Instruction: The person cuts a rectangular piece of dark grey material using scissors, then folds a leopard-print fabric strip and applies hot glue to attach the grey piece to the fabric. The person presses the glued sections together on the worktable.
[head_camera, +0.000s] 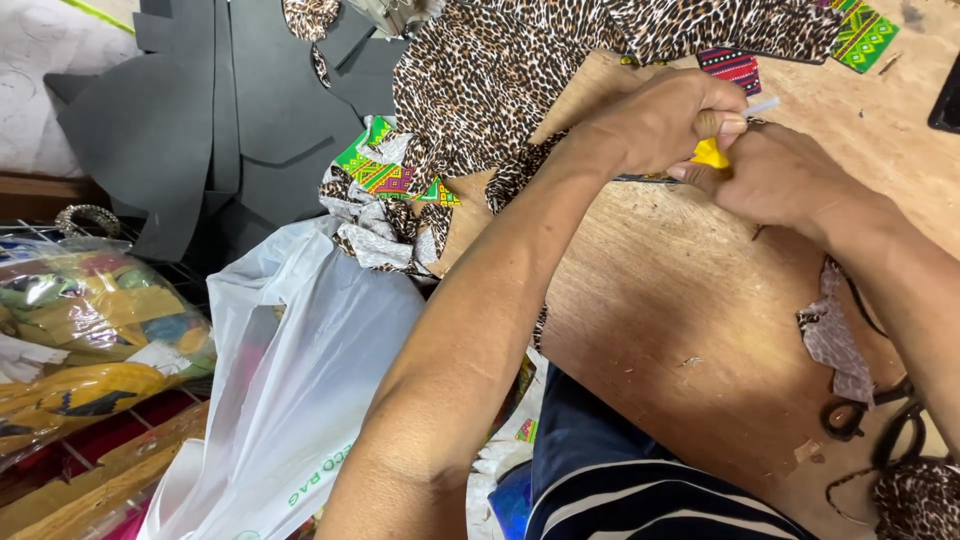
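Both hands meet near the far edge of the bare wooden worktable (660, 290). The left hand (655, 120) is clenched around a small yellow-handled cutter (711, 153), and the right hand (775, 175) pinches its front end, where a pale blade tip pokes out. Leopard-print cotton fabric (500, 70) lies bunched just beyond them. To my eye, the job goes best with fingers kept behind the blade and the tool steadied over the table, not the cloth.

table (660, 300): matt rough wood | leopard fabric (500, 70): soft cloth | bag (300, 380): glossy plastic
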